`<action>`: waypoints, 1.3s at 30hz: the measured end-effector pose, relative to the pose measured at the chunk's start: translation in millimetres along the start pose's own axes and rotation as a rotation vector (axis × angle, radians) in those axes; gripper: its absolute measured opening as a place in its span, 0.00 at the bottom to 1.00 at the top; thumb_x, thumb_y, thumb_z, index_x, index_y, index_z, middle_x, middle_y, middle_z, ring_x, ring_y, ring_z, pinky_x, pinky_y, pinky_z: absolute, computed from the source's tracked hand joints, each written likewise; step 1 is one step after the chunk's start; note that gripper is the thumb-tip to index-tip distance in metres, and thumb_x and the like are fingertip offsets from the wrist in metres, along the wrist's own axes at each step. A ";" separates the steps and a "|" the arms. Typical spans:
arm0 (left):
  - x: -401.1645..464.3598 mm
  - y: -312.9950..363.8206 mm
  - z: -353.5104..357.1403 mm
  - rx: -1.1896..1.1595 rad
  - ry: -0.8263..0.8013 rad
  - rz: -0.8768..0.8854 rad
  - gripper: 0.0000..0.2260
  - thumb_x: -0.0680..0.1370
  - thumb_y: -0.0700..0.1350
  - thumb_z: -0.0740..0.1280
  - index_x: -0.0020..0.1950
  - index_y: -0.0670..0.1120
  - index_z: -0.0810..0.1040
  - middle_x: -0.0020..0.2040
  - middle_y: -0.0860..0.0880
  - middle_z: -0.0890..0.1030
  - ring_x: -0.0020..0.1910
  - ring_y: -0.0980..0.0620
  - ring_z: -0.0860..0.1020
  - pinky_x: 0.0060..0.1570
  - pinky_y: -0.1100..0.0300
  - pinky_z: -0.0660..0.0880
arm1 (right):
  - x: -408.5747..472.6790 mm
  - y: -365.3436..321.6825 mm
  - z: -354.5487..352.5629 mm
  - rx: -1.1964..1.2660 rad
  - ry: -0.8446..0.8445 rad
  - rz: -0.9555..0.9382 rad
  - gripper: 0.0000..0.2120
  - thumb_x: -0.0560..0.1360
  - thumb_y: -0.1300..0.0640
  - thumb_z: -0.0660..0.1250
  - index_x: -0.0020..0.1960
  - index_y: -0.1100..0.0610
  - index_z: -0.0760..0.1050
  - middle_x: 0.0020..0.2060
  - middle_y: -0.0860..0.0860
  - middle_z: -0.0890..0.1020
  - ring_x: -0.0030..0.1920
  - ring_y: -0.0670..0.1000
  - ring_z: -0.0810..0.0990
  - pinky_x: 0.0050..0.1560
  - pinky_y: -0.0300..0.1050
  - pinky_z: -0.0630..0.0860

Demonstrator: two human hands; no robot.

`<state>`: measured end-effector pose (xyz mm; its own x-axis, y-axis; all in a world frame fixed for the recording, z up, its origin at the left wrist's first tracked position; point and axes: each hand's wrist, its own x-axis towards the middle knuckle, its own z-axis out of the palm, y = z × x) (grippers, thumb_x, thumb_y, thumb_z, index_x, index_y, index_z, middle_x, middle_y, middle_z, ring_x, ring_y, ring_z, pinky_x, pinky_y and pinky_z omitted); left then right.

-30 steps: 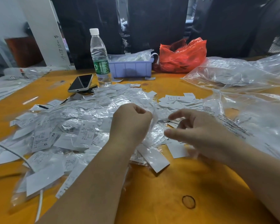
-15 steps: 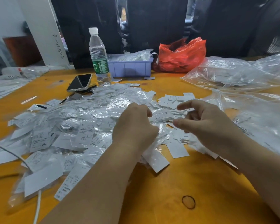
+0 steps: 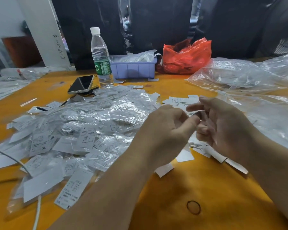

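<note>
One small dark thing [image 3: 198, 114], too blurred to name, sits between two hands above the orange table [image 3: 206, 188]. The left hand [image 3: 165, 131] has its fingers curled in, with the thumb tip against that thing; whether it truly pinches it cannot be told. The right hand [image 3: 223, 128], at 3 o'clock of it, has fingers loosely bent and apart, forefinger straight. A heap of bagged white tags [image 3: 90, 130] lies at 9 o'clock, a dark ring [image 3: 193, 207] at 6, a water bottle [image 3: 101, 58] at 11.
</note>
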<state>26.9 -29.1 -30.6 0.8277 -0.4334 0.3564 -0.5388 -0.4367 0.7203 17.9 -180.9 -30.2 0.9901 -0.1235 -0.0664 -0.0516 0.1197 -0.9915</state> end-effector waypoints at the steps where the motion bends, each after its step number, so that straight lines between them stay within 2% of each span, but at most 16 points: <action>1: -0.5 -0.4 1.3 0.025 -0.038 0.010 0.15 0.74 0.62 0.62 0.43 0.54 0.80 0.42 0.58 0.75 0.43 0.64 0.73 0.38 0.65 0.65 | -0.9 -1.1 0.7 0.018 0.009 0.005 0.18 0.80 0.47 0.57 0.54 0.61 0.75 0.35 0.52 0.69 0.29 0.46 0.66 0.29 0.41 0.64; 3: -2.1 0.5 1.1 0.029 -0.087 0.030 0.17 0.70 0.68 0.64 0.43 0.56 0.80 0.43 0.60 0.76 0.44 0.65 0.73 0.39 0.65 0.66 | -1.1 -0.9 0.7 0.063 0.007 0.016 0.21 0.80 0.45 0.58 0.56 0.62 0.75 0.42 0.55 0.72 0.37 0.50 0.75 0.32 0.42 0.72; 5: -4.7 3.5 1.0 -0.014 -0.128 0.064 0.11 0.70 0.67 0.68 0.39 0.61 0.79 0.42 0.64 0.75 0.44 0.67 0.74 0.38 0.70 0.66 | -2.1 -0.9 1.5 0.099 -0.024 0.030 0.23 0.79 0.44 0.58 0.60 0.62 0.75 0.49 0.61 0.75 0.44 0.57 0.80 0.38 0.46 0.78; 6: -5.7 5.0 1.9 -0.025 -0.145 0.085 0.09 0.70 0.65 0.70 0.39 0.62 0.78 0.41 0.65 0.75 0.44 0.67 0.74 0.37 0.72 0.66 | -2.6 -0.5 2.6 0.100 -0.037 0.033 0.23 0.79 0.43 0.59 0.60 0.62 0.75 0.48 0.61 0.76 0.45 0.57 0.81 0.41 0.47 0.79; 9: -5.9 5.5 5.7 -0.059 -0.130 0.112 0.05 0.73 0.56 0.73 0.41 0.56 0.82 0.39 0.64 0.77 0.42 0.67 0.75 0.37 0.73 0.68 | -3.2 0.9 6.4 0.073 -0.057 0.023 0.20 0.78 0.43 0.59 0.54 0.60 0.75 0.37 0.57 0.77 0.38 0.56 0.81 0.42 0.48 0.77; 11: -4.2 3.5 4.9 -0.061 -0.078 0.093 0.06 0.76 0.49 0.71 0.39 0.52 0.82 0.34 0.65 0.77 0.38 0.69 0.75 0.36 0.76 0.67 | -2.4 1.8 6.7 0.001 -0.068 -0.003 0.21 0.80 0.43 0.56 0.53 0.61 0.75 0.39 0.59 0.74 0.38 0.59 0.74 0.43 0.51 0.71; 13: -1.5 0.3 2.0 -0.092 -0.032 0.035 0.09 0.77 0.45 0.69 0.37 0.52 0.80 0.30 0.68 0.75 0.34 0.71 0.74 0.32 0.77 0.66 | -1.9 2.9 6.7 -0.052 -0.087 -0.044 0.21 0.81 0.44 0.55 0.53 0.62 0.74 0.42 0.59 0.72 0.33 0.57 0.68 0.36 0.48 0.66; 16: 2.9 -4.9 -3.5 -0.163 0.054 -0.059 0.08 0.77 0.45 0.69 0.38 0.50 0.81 0.29 0.64 0.76 0.31 0.66 0.74 0.30 0.75 0.67 | -2.0 2.6 6.3 -0.077 -0.097 -0.074 0.19 0.81 0.48 0.56 0.46 0.60 0.78 0.33 0.57 0.70 0.28 0.48 0.68 0.29 0.44 0.66; 20: 6.6 -9.4 -8.1 -0.259 0.125 -0.150 0.08 0.76 0.43 0.66 0.37 0.44 0.79 0.27 0.57 0.73 0.27 0.61 0.70 0.27 0.71 0.65 | -4.3 -0.5 -0.6 -0.126 -0.173 -0.103 0.19 0.80 0.49 0.57 0.46 0.62 0.79 0.31 0.51 0.74 0.29 0.50 0.70 0.31 0.45 0.68; 22: 7.9 -9.8 -9.5 -0.259 0.143 -0.170 0.09 0.74 0.45 0.65 0.38 0.41 0.77 0.28 0.54 0.72 0.28 0.57 0.69 0.28 0.65 0.66 | -6.1 -3.5 -2.3 -0.184 -0.234 -0.122 0.15 0.77 0.50 0.63 0.43 0.62 0.78 0.31 0.51 0.75 0.31 0.50 0.71 0.32 0.45 0.69; 24: 7.9 -10.3 -9.9 -0.269 0.150 -0.176 0.10 0.73 0.46 0.64 0.39 0.39 0.76 0.29 0.52 0.71 0.30 0.54 0.68 0.31 0.61 0.66 | -7.7 -6.2 -2.6 -0.260 -0.296 -0.133 0.12 0.69 0.52 0.71 0.40 0.62 0.78 0.29 0.51 0.75 0.30 0.49 0.71 0.32 0.44 0.70; 26: 7.5 -10.7 -10.7 -0.286 0.159 -0.184 0.09 0.75 0.43 0.65 0.38 0.39 0.77 0.28 0.52 0.71 0.29 0.54 0.69 0.31 0.61 0.66 | -8.3 -7.9 -3.6 -0.300 -0.344 -0.129 0.13 0.63 0.53 0.71 0.39 0.63 0.79 0.29 0.53 0.74 0.30 0.49 0.71 0.31 0.43 0.70; 29: 7.2 -11.9 -11.7 -0.309 0.168 -0.206 0.09 0.77 0.45 0.66 0.38 0.44 0.78 0.28 0.55 0.73 0.29 0.57 0.70 0.29 0.66 0.68 | -7.7 -8.9 -6.2 -0.293 -0.361 -0.109 0.11 0.62 0.55 0.72 0.38 0.63 0.80 0.28 0.53 0.73 0.28 0.48 0.70 0.30 0.41 0.69; 32: 7.4 -12.9 -11.5 -0.386 0.169 -0.221 0.08 0.77 0.43 0.66 0.38 0.48 0.80 0.31 0.57 0.76 0.32 0.58 0.73 0.30 0.66 0.71 | -4.6 -9.2 -8.4 -0.220 -0.285 -0.122 0.10 0.60 0.55 0.74 0.36 0.61 0.81 0.27 0.53 0.73 0.27 0.48 0.69 0.27 0.39 0.68; 36: 6.1 -13.1 -10.0 -0.369 0.158 -0.194 0.10 0.77 0.38 0.64 0.43 0.52 0.80 0.40 0.56 0.79 0.36 0.58 0.75 0.32 0.67 0.71 | -1.2 -9.4 -10.6 -0.100 -0.174 -0.129 0.14 0.55 0.52 0.76 0.36 0.60 0.81 0.28 0.53 0.72 0.27 0.48 0.68 0.26 0.39 0.68; 39: 5.6 -13.8 -9.5 -0.373 0.159 -0.191 0.09 0.76 0.39 0.64 0.44 0.53 0.81 0.43 0.55 0.79 0.38 0.57 0.76 0.30 0.70 0.70 | 0.1 -9.4 -11.5 -0.100 -0.161 -0.120 0.06 0.58 0.56 0.74 0.33 0.57 0.80 0.27 0.52 0.74 0.27 0.48 0.70 0.27 0.41 0.69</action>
<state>40.4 -18.0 -32.9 0.9363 -0.2330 0.2627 -0.3053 -0.1705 0.9369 17.0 -193.3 -22.2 0.9975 0.0290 0.0638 0.0634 0.0142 -0.9979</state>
